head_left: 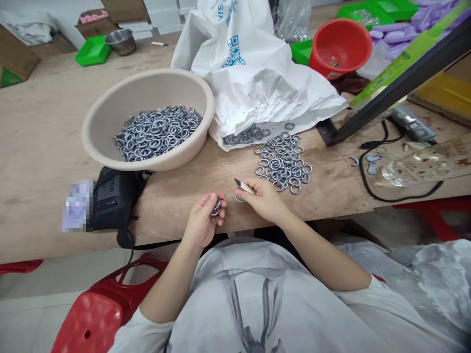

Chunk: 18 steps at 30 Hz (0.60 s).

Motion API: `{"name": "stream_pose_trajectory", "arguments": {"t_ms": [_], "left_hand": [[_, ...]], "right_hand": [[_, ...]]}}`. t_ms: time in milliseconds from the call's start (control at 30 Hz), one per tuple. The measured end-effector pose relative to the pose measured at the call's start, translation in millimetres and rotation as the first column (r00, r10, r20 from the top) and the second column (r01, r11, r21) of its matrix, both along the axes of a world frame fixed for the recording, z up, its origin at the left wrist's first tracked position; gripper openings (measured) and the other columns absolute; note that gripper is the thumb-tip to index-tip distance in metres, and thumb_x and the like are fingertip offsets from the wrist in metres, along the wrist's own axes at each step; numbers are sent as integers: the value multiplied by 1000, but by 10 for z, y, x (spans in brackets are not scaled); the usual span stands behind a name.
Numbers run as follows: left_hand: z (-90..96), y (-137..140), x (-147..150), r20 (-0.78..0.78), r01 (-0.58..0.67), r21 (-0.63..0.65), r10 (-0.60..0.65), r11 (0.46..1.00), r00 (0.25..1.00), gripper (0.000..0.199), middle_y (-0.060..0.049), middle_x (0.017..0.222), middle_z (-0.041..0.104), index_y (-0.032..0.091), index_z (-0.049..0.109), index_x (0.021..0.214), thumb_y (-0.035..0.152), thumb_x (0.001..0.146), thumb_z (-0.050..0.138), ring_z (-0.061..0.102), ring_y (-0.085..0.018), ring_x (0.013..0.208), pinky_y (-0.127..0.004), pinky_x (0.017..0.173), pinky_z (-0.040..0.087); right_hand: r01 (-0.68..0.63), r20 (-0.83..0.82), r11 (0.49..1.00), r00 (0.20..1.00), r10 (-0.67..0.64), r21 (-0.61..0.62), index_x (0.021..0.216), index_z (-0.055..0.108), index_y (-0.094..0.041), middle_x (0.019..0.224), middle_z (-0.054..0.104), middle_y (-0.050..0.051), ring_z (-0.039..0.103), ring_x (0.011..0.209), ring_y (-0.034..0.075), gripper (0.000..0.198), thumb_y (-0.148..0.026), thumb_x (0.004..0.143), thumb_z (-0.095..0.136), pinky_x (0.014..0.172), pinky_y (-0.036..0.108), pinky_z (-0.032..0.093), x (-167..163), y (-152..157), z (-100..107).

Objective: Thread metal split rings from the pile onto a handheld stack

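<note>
My left hand (203, 220) is closed around grey rings (216, 208), pinched between thumb and fingers; how many I cannot tell. In my right hand (265, 200) is a small knife-like tool (245, 186) with a pale handle and a dark pointed tip, aimed left. A single ring (239, 198) shows just under the right fingers; whether they grip it is unclear. Beyond the right hand lies a loose pile of grey rings (283, 162) on the wooden table (176, 196). A beige basin (90, 132) to the left holds many more rings (158, 132).
A white sack (253, 88) lies behind the pile, with rings at its mouth. Further back is a red bucket (340, 46). A black metal bar (397, 78) slants at right, near a cable (362, 171). A black pouch (114, 198) sits by the basin; a red stool (91, 314) stands below.
</note>
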<state>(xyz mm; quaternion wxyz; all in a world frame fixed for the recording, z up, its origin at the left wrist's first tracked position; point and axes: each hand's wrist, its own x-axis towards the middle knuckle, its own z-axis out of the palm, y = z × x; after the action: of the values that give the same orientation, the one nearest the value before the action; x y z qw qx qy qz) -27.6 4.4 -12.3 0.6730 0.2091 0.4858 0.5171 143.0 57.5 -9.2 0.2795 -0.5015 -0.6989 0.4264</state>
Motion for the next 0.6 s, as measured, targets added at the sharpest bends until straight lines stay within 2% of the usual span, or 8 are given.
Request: {"name": "stream_pose_trajectory", "arguments": {"t_ms": [67,100,200,267,400,467,533,600], "left_hand": [[-17,-11,137,14,78,0,-78,997,997,46,0,68,59,14,64,83,56,70,78,49,-6,48,-17,36,34],[-20,-15,209,28,116,-1,-115,993,993,51,1,66,58,14,62,80,62,69,76,47,-6,46,-17,35,32],[-14,-23,383,59,160,2,-160,987,985,60,2,60,54,16,56,74,73,68,70,43,-6,44,-17,34,28],[-9,-24,437,67,149,7,-150,989,987,62,3,57,51,16,53,71,76,67,68,42,-6,43,-17,34,25],[6,-30,429,130,144,13,-144,990,981,62,6,55,45,17,47,67,72,63,75,38,-3,42,-14,37,25],[26,-31,403,161,137,26,-139,990,977,58,6,56,43,16,46,66,66,67,77,37,-3,42,-14,38,25],[53,-29,378,168,126,49,-132,991,977,54,6,56,45,16,46,66,61,72,76,36,-3,42,-14,37,25],[79,-26,360,157,115,62,-123,991,980,51,5,56,47,16,47,64,58,75,75,36,-3,41,-14,37,24]], "right_hand": [[-23,-326,989,945,-26,-147,74,60,-19,69,57,0,54,62,14,38,-54,87,61,60,27,43,-54,-55,19],[-14,-415,981,907,-68,-192,75,59,-19,71,55,-1,52,57,12,39,-57,85,63,56,26,43,-88,-95,21],[115,-481,963,848,-224,-245,77,58,-20,79,52,-1,45,50,8,39,-58,82,66,43,23,38,-195,-226,-14],[174,-491,954,826,-277,-245,79,58,-21,82,50,-1,44,51,8,36,-57,85,63,42,23,38,-249,-287,-60],[192,-512,972,827,-233,-134,79,58,-22,83,52,1,50,61,11,33,-53,89,60,52,25,43,-265,-304,-144],[210,-496,976,843,-208,-52,81,59,-22,82,55,1,53,68,13,31,-52,91,58,59,26,44,-211,-282,-153],[210,-449,977,877,-169,44,85,59,-22,78,56,1,54,69,14,32,-51,95,52,62,26,43,-118,-263,-126],[124,-337,974,940,-54,190,82,58,-21,69,55,-1,51,63,13,37,-53,97,47,60,26,38,-11,-260,-70]]}}
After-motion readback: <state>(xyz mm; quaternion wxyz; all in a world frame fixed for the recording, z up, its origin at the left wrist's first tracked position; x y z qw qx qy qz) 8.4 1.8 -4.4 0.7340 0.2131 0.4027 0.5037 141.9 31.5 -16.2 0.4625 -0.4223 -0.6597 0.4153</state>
